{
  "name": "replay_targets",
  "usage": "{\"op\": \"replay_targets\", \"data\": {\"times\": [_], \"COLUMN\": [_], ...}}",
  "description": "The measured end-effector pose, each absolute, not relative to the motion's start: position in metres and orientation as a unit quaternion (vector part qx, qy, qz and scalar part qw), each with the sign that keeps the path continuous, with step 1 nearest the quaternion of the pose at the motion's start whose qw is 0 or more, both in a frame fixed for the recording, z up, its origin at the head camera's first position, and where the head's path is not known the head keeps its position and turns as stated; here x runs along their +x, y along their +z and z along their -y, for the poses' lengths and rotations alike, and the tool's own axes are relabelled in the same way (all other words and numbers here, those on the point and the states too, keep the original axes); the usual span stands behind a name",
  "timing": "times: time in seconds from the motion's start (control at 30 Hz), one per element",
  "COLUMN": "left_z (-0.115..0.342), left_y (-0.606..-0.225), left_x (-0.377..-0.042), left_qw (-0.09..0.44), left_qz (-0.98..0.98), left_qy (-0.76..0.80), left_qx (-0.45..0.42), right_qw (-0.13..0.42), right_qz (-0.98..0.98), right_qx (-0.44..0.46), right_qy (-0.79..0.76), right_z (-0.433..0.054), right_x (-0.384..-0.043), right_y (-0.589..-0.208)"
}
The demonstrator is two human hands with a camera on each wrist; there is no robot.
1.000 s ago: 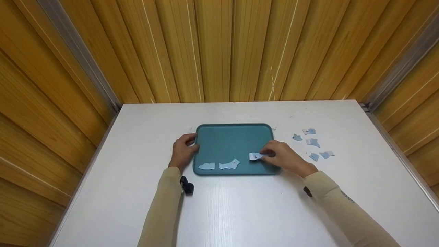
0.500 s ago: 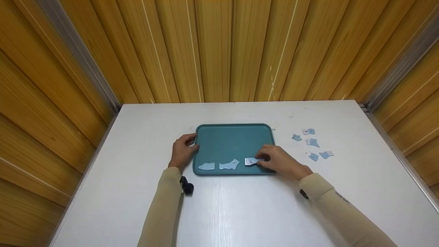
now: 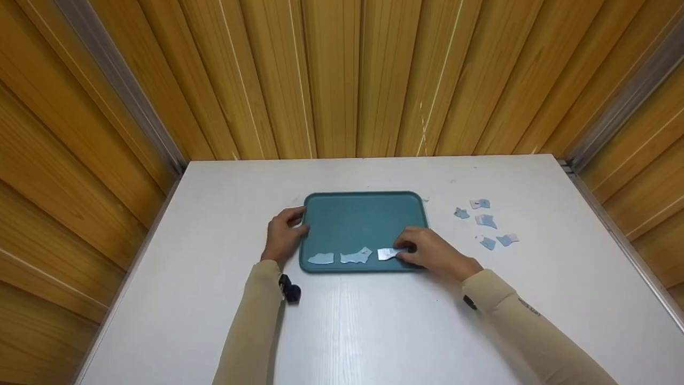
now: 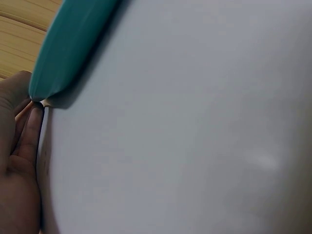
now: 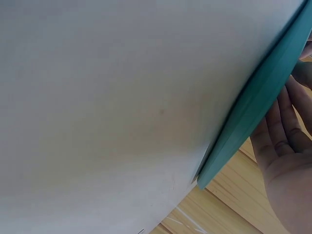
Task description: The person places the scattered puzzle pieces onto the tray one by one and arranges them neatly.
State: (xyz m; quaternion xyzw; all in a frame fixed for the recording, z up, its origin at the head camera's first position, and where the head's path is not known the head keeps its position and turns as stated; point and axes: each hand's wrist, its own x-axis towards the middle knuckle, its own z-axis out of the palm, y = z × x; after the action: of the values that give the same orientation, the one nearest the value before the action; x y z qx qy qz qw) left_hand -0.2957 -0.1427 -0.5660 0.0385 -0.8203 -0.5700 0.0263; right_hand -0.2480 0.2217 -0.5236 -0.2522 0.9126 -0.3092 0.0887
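A green tray [image 3: 363, 224] lies on the white table. My left hand [image 3: 283, 235] grips its left rim; in the left wrist view the fingers [image 4: 32, 129] are up against the tray's edge. My right hand [image 3: 435, 254] pinches a flat light-blue puzzle piece [image 3: 387, 254] low over the tray's front right part; its right end is hidden by the fingers. Two more light-blue pieces lie along the tray's front edge, a smooth-sided one [image 3: 321, 259] at the left and a jagged one [image 3: 356, 256] beside it. The right wrist view shows the hand's palm behind the tray's side, the piece hidden.
Several loose blue-and-white pieces [image 3: 486, 221] lie on the white table [image 3: 342, 326] to the right of the tray. Wood-patterned panels [image 3: 331, 80] stand behind and at both sides. A black wrist device [image 3: 291, 291] sits at the left cuff.
My right hand has moved left and toward the front of the tray, bringing the pinched piece nearer the jagged one. My left hand has stayed at the tray's left rim.
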Motion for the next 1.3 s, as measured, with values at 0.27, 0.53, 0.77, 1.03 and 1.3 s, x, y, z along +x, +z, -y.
{"op": "replay_targets", "data": {"times": [0.27, 0.53, 0.77, 1.03, 1.3], "left_z": [0.145, 0.145, 0.144, 0.143, 0.143], "left_y": [-0.567, -0.567, -0.567, -0.566, -0.567], "left_x": [-0.295, -0.295, -0.295, -0.293, -0.295], "left_qw": [0.030, 0.026, 0.018, 0.017, 0.028], "left_qz": [0.814, 0.814, 0.810, 0.813, 0.819], "left_qy": [-0.579, -0.579, -0.584, -0.580, -0.572], "left_qx": [0.037, 0.038, 0.048, 0.052, 0.034], "right_qw": [0.062, 0.063, 0.069, 0.089, 0.084], "right_qz": [-0.904, -0.902, -0.906, -0.905, -0.903], "right_qx": [-0.299, -0.308, -0.298, -0.283, -0.273], "right_qy": [-0.298, -0.295, -0.293, -0.304, -0.320], "right_z": [-0.221, -0.218, -0.218, -0.220, -0.228], "right_x": [-0.249, -0.250, -0.249, -0.250, -0.252], "right_y": [-0.525, -0.525, -0.525, -0.525, -0.518]}}
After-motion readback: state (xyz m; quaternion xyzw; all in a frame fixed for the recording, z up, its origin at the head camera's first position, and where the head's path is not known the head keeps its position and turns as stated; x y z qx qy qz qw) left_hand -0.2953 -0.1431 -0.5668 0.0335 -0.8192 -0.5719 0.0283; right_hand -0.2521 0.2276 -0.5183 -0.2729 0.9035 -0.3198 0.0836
